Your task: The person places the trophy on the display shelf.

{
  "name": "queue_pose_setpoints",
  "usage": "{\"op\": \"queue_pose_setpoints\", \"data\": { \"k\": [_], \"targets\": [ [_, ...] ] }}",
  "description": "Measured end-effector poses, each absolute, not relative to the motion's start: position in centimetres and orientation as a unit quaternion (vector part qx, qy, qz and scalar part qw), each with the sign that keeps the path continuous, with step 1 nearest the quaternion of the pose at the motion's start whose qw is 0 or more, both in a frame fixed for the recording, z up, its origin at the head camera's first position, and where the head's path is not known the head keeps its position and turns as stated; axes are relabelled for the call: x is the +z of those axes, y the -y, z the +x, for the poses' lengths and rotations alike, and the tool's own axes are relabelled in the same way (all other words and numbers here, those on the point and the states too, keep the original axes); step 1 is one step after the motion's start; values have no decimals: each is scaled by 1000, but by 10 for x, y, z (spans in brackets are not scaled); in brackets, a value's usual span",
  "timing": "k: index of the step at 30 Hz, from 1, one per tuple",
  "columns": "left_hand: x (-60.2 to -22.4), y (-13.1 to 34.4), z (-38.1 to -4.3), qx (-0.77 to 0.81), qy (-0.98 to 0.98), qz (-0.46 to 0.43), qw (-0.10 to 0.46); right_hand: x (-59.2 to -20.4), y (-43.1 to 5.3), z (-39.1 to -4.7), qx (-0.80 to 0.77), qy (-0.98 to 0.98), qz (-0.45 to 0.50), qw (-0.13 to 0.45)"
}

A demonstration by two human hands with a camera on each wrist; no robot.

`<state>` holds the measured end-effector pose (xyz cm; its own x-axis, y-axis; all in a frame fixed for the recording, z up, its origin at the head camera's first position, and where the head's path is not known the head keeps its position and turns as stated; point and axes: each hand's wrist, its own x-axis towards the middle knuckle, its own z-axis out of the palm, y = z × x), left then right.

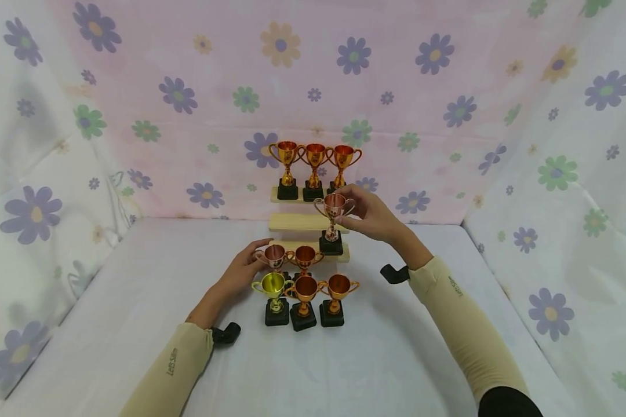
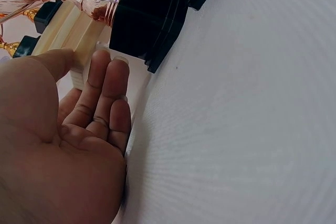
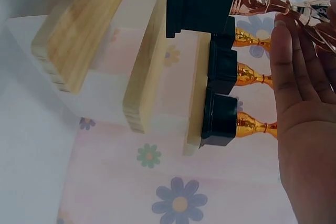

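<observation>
**Rose cup held upright**

Head: the right hand (image 1: 366, 215) pinches the rose cup (image 1: 332, 212) before the shelf (image 1: 298, 222), mouth up, long axis near vertical.
Left wrist: the left hand (image 2: 71, 145), empty, fingers loosely bent, is near a second cup (image 2: 134, 17).
Right wrist: the rose cup's axis runs sideways, base leftward.

Both my hands fwd, R hand (image 1: 369, 215) up higher than L hand (image 1: 242, 267).
From here I see L fingers (image 2: 115, 82) loosely extended, palm (image 2: 79, 166) showing in its wrist view; R thumb (image 1: 347, 222) & fingers in a pinch grip. Arms (image 1: 208, 306) angle inward, sleeves (image 1: 461, 324) ending approx. at wrists (image 1: 412, 246).
</observation>
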<state>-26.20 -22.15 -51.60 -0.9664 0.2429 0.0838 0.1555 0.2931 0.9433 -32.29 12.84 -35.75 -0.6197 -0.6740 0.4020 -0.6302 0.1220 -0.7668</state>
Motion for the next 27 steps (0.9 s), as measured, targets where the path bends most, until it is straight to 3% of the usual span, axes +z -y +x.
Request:
{"op": "queue_pose_setpoints", "data": {
  "k": [27],
  "targets": [
    [-514,223,-262,571,-810,131,34,-346,-63,-350,-489,-786,-379,20]
  ]
}}
